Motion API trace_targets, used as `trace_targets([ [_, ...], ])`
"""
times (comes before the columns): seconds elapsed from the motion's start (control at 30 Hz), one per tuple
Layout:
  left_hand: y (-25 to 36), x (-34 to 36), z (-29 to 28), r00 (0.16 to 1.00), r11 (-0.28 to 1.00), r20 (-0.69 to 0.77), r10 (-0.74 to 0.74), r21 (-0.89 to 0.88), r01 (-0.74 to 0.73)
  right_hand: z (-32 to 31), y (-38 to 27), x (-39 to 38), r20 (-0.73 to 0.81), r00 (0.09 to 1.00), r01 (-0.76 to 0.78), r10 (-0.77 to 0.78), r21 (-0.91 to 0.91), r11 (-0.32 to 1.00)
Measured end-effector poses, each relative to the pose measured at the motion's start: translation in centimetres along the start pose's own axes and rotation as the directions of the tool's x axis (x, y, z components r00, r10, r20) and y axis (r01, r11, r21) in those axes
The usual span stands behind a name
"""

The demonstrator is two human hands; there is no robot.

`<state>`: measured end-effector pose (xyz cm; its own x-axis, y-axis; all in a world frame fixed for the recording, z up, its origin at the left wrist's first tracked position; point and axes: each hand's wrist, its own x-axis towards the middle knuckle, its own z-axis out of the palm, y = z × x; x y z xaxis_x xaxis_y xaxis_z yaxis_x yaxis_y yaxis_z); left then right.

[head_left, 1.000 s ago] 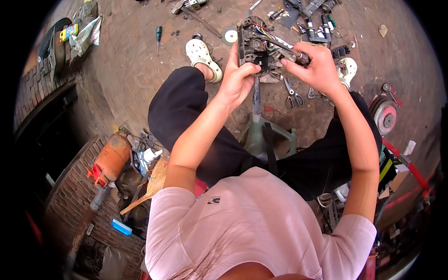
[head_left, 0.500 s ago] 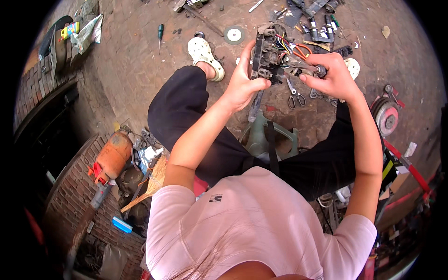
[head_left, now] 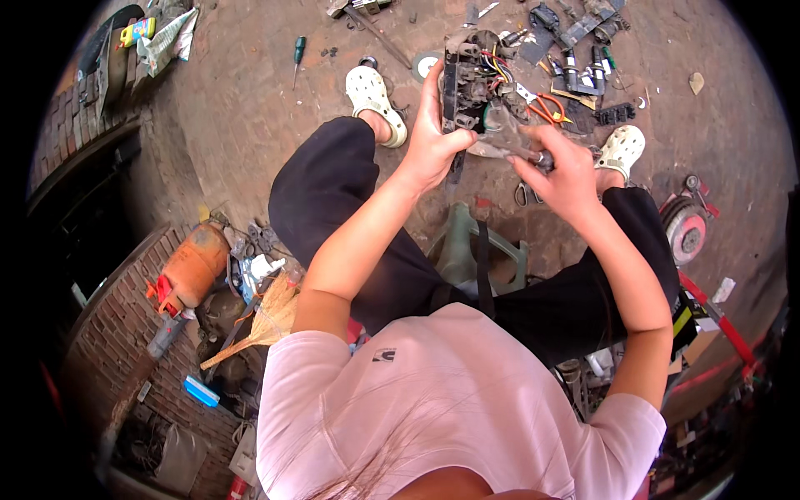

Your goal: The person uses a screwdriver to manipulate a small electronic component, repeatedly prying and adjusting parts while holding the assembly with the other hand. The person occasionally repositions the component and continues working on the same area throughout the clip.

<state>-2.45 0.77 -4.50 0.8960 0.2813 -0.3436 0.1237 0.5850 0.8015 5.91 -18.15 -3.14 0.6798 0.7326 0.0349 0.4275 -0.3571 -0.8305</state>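
My left hand is wrapped round a dark, dirty electrical part with coloured wires, its thumb on the near end and its fingers along the left side. In my right hand is a metal hand tool with a dark end; its exact kind is unclear. The tool's shaft points left toward the near right side of the part, where blur hides any contact. Orange-handled scissors lie on the ground just beyond my right hand. Black-handled scissors, partly covered by that hand, lie nearer to me.
A green-handled screwdriver and a round disc lie on the brick ground. Several loose dark parts are spread at the far right. A green plastic stool stands between my legs. To the left are an orange gas cylinder and a straw broom.
My right hand has moved left and nearer to me with the tool, close against the part. The orange-handled scissors show more fully, the black-handled ones less. My left hand keeps its grip.
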Motion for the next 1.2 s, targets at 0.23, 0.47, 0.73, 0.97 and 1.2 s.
trace_targets([
  [0.23,0.9,0.4,-0.3,0.997,0.997,0.017,0.072,-0.038,-0.072,-0.1,-0.5,-0.4,-0.034,0.994,-0.103,0.106,0.076,0.992],
  [0.47,1.4,0.3,-0.6,0.998,0.985,0.035,0.049,-0.169,-0.043,-2.2,0.0,1.9,-0.222,0.974,0.019,-0.049,-0.135,0.991],
  [0.73,1.6,0.6,-1.0,0.994,0.977,0.105,0.016,-0.215,0.007,-4.3,1.6,2.4,-0.089,0.988,0.104,-0.126,-0.226,0.969],
  [0.97,1.5,0.7,-2.0,0.945,0.918,0.315,-0.093,-0.341,0.204,-6.6,1.7,3.6,-0.02,0.967,0.247,-0.254,-0.17,0.954],
  [1.2,1.3,0.8,-1.7,0.943,0.91,0.324,-0.072,-0.367,0.195,-6.9,1.7,3.2,-0.019,0.96,0.269,-0.278,-0.185,0.945],
])
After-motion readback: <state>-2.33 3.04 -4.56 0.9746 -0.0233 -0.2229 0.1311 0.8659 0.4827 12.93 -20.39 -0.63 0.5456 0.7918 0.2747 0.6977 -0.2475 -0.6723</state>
